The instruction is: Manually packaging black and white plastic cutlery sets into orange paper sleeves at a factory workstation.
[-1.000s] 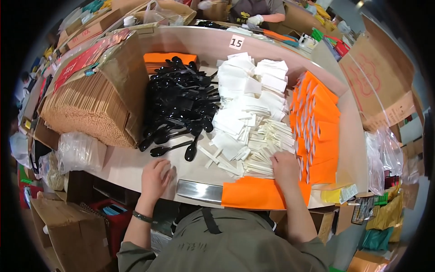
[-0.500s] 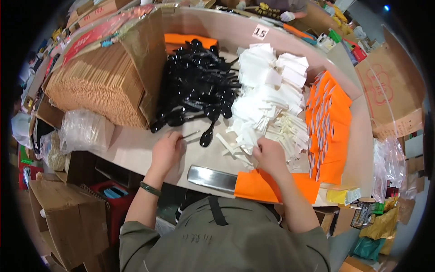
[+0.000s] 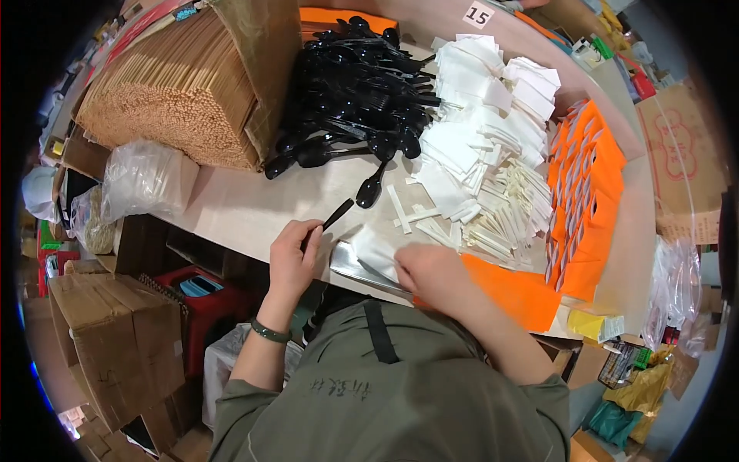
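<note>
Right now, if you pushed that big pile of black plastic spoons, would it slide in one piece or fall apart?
Probably fall apart. The black spoons lie loose and crisscrossed, so they would likely scatter; a few already sit apart at the pile's edge. They look thin and glossy, so probably light and slippery on the smooth table. The left hand holds one by finger pinch alone.

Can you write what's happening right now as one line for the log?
left hand: holds black spoon | right hand: on orange bag | near: napkins, spoon pile

Top: olive-green short-sleeved shirt (image 3: 400,400), dark lettering below its collar
Strap: dark band (image 3: 381,331) down the shirt's back
Left wrist: dark green bracelet (image 3: 270,332) above the shirt's sleeve
</note>
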{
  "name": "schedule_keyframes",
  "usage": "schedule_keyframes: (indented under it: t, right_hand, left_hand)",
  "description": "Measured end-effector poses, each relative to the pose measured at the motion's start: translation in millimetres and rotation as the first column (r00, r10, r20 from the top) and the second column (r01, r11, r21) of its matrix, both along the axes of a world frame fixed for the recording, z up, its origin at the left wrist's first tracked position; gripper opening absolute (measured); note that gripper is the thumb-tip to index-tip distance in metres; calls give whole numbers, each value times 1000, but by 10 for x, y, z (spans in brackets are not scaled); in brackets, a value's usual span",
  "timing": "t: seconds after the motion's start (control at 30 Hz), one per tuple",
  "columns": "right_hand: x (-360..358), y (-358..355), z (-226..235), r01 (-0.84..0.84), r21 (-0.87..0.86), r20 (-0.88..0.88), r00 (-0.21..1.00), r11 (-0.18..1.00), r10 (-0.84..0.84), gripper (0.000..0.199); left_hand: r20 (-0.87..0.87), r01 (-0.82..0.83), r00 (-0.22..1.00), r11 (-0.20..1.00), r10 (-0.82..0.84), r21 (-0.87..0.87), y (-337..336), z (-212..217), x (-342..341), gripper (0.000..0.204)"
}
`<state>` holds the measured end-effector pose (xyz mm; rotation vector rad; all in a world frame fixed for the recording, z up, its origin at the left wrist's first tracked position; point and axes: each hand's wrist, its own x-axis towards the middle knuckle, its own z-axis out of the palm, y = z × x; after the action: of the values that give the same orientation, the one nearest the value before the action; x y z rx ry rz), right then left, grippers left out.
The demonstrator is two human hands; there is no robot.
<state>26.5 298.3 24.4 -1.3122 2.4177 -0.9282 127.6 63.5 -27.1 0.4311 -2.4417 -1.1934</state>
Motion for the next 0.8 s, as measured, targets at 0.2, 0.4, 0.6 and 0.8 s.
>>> schedule_keyframes:
  t: [0.2,0.4,0.6,0.8]
  right_hand:
    - [92,-19,76,-95,244,63,995,965,82,16]
    - [138,0,-66,79,13,-126,989,997,-77,15]
    - [250,572,-309,-157,-46,-494,862,987,114,36]
    - [259,538,-483,-239,33,-519,826,971,221,36]
  left_hand:
    - [-7,-4,1000,999,4,47,36,143,112,8]
    - [-6,312,950,950,-312,5,216,202,-181,4]
    - [112,617,782,737,-613,-276,496,110,-214,8]
    - [-199,195,941,920,-273,-339,-545,576,-468,7]
